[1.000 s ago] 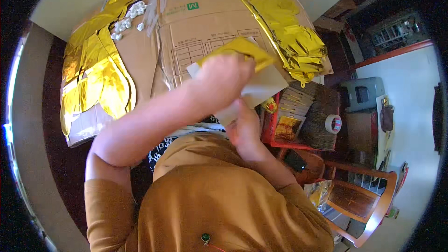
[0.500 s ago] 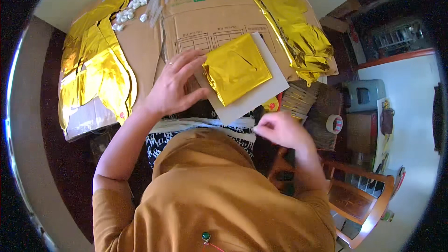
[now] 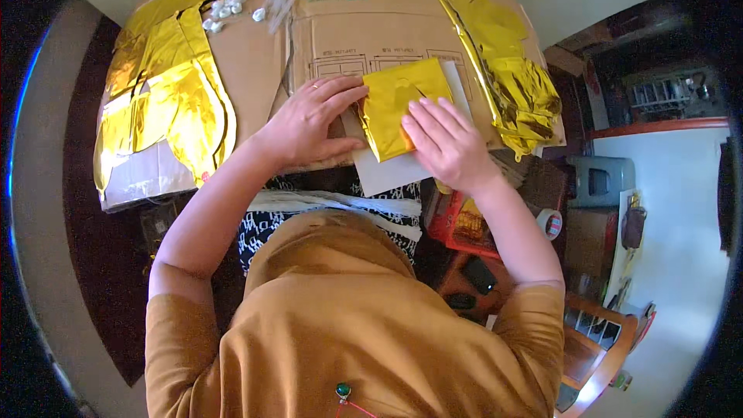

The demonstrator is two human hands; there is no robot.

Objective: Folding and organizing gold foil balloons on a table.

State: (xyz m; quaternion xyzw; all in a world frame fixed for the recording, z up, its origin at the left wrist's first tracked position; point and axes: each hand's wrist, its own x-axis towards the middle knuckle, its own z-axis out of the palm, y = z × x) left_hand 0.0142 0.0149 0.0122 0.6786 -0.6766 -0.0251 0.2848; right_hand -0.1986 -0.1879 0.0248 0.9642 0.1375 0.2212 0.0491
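Note:
A folded square of shiny gold foil point(image 3: 393, 101), which looks like a flat foil balloon, lies on a white card point(image 3: 387, 176) in front of me. My left hand point(image 3: 311, 122) rests at the left edge of the foil, fingertips touching it, thumb spread away over the card. Flat on the right part of the foil lies my right hand point(image 3: 450, 147), fingers stretched out. Neither hand grips anything. Part of the card is hidden under the foil and my right hand.
Cardboard point(image 3: 371, 29) covers the work surface. Flat gold foil balloons lie at the left point(image 3: 166, 81) and right point(image 3: 507, 54). Small white bundles point(image 3: 227, 6) sit at the back left. White strands point(image 3: 333, 203) cross my lap. A tape roll point(image 3: 549, 224) and red box point(image 3: 453, 224) are right.
My right hand has moved up and left from beside the card onto the foil, opening from a pinch to flat. The view has shifted slightly; my left hand stays at the foil's left edge.

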